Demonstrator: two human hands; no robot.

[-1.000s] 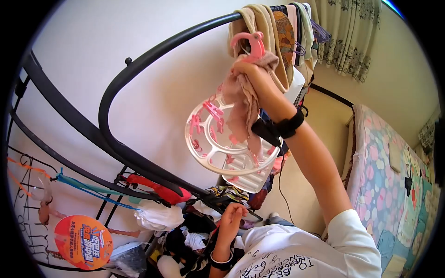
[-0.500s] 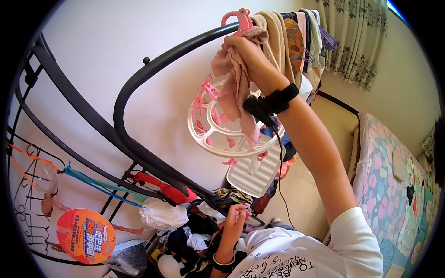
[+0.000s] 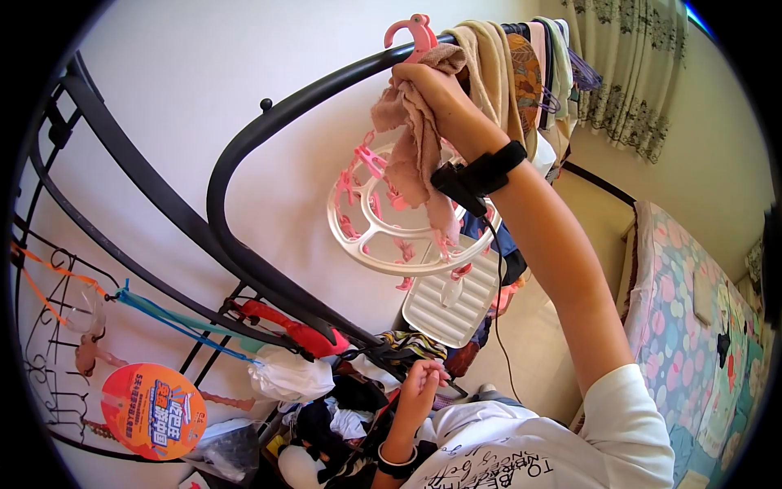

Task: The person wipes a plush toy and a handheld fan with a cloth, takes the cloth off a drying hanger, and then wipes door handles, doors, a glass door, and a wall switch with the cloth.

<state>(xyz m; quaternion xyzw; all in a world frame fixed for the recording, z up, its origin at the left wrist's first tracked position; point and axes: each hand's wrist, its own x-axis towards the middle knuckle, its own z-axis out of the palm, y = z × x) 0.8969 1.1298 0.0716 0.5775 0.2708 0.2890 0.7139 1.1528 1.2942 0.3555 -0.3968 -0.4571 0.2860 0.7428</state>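
My right hand (image 3: 423, 85), raised to the black rail, is closed around a dusty-pink cloth (image 3: 411, 163). The cloth is bunched at the pink hook (image 3: 417, 34) of a round clip hanger (image 3: 366, 259), and its ends hang down. The hook rises just above my fingers beside the rail; whether it rests on the rail is unclear. Below hangs the hanger's white ring, tilted, with pink clips around it. My left hand (image 3: 423, 381) is low in front of my white shirt, its fingers curled together with nothing visible in them.
The black rail (image 3: 301, 98) curves past on the left and carries towels (image 3: 489, 73) and clothes. Dark clothing (image 3: 358, 395) is heaped low down. A white ridged panel (image 3: 452, 306) stands behind the hanger; a bed (image 3: 664, 301) is at right. A cable trails from my right wrist.
The hook and hanger have shifted slightly left against the rail, with my right hand still on the cloth. My left hand stays low, almost unmoved.
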